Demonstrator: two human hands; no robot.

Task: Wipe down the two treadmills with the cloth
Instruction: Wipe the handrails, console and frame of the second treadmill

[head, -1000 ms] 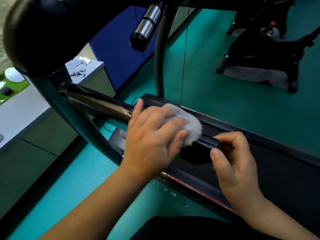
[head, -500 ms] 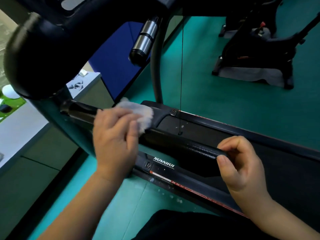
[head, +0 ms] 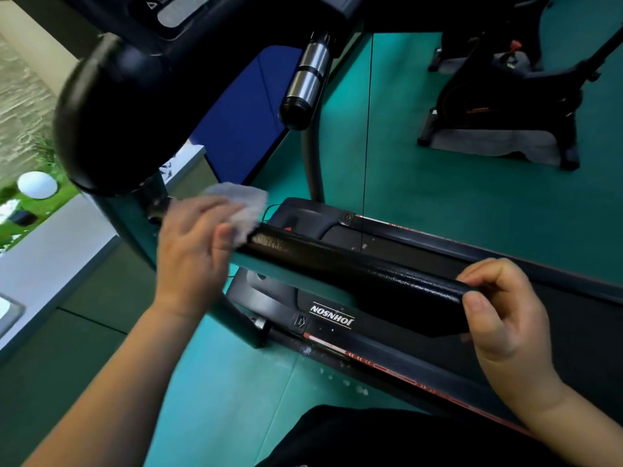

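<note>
Near the top end of the treadmill's point(head: 332, 318) black padded handrail point(head: 354, 267), just beside the slanting post point(head: 232, 311) that carries it, the left hand point(head: 195, 244) grasps a pale grey cloth point(head: 241, 203). Its fingers are curled over the cloth and its thumb is tucked under, pressing the fabric against the bar. Both hand and cloth are blurred, and a loose flap of cloth sticks out past the fingertips toward the front of the machine. At the opposite, lower end of the handrail the right hand point(head: 499, 311) is clenched on the bar's tip, thumb on the near face and bent fingers over the top. Below the handrail lies the motor cover with a white brand name printed upside down to this view. The dark belt point(head: 593, 335) runs off toward the right edge, and a side strip with red markings point(head: 394, 372) lies along its near side. Small white specks point(head: 354, 385) dot the green floor point(head: 455, 203) beside that strip. A thin black cord point(head: 369, 129) hangs straight down to the front of the deck, and a silver-and-black grip point(head: 308, 79) juts from under the console point(head: 188, 15) overhead. Well apart, toward the far right corner of the floor, an exercise bike point(head: 505, 96) stands on a grey mat point(head: 488, 143). On the far left, a white globe lamp point(head: 37, 185) sits on grass.
</note>
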